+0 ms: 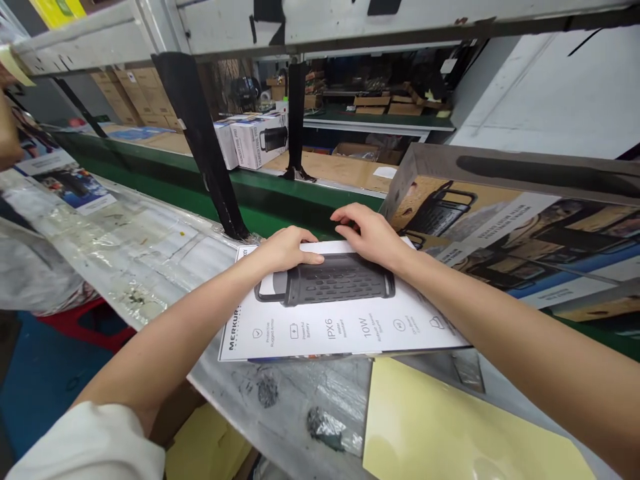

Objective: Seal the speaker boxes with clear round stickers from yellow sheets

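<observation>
A white printed speaker box [320, 327] lies flat in front of me, with a dark speaker pictured on its top face. My left hand [290, 250] grips its far edge, thumb stretched along the top and fingers bent over the rim. Just to the right, my right hand [373, 233] is over the same far edge, its fingers curved and the thumb apart from them. Nothing shows between those fingers. What lies behind the far edge, below my fingertips, is hidden.
Larger printed boxes [475, 220] stand at the right. Yellow sheets [450, 427] lie near the front. Behind runs a green conveyor belt [310, 210] past black-wrapped posts [205, 140], with white boxes [255, 140] beyond. Another person's arm [7, 127] shows at far left.
</observation>
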Motion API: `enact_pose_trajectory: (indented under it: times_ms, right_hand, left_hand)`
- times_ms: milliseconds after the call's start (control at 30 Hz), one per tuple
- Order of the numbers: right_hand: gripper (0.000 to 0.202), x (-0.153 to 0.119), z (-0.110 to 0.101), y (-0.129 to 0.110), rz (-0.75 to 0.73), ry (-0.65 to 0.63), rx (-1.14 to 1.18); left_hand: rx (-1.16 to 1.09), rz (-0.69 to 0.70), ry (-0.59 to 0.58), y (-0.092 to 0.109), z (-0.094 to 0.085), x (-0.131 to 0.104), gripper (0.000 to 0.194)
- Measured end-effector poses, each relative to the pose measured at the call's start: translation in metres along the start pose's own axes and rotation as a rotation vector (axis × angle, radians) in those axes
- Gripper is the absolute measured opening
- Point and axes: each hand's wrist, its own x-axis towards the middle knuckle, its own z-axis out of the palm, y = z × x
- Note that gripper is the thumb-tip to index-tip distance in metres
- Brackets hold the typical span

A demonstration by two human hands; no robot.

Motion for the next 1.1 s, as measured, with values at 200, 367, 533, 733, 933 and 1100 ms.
enact_pose_trajectory:
  times_ms: [200,367,533,733,933,1100]
  right_hand:
    - [0.039,-0.008,0.009,-0.024,-0.008,-0.311,-0.128]
    - [0.047,-0.004,-0.011,-0.025,0.223,-0.353,-0.253]
    - [0.025,-0.117,-0.069,-0.049,0.003,0.103,-0.36]
    - [0.009,-0.283,-0.049,-0.113,0.074,0.052,-0.165]
    - [0.019,-0.315,0.004,-0.123,0.336,-0.047,-0.04]
    - [0.024,-0.311,0.006,-0.129,0.355,-0.073,-0.053]
  left_hand:
    - [-0.048,-0.021,0.025,-0.003,0.003,0.0,0.049]
    - [0.008,0.113,-0.076,-0.005,-0.002,-0.003,0.064]
    - [0.094,0.028,-0.172,0.014,-0.008,-0.001,0.052]
    - [0.193,0.052,-0.085,0.033,-0.002,-0.016,0.068]
    - [0.279,0.111,-0.07,0.027,0.001,-0.012,0.074]
    - [0.432,0.418,0.182,0.054,0.017,-0.065,0.063]
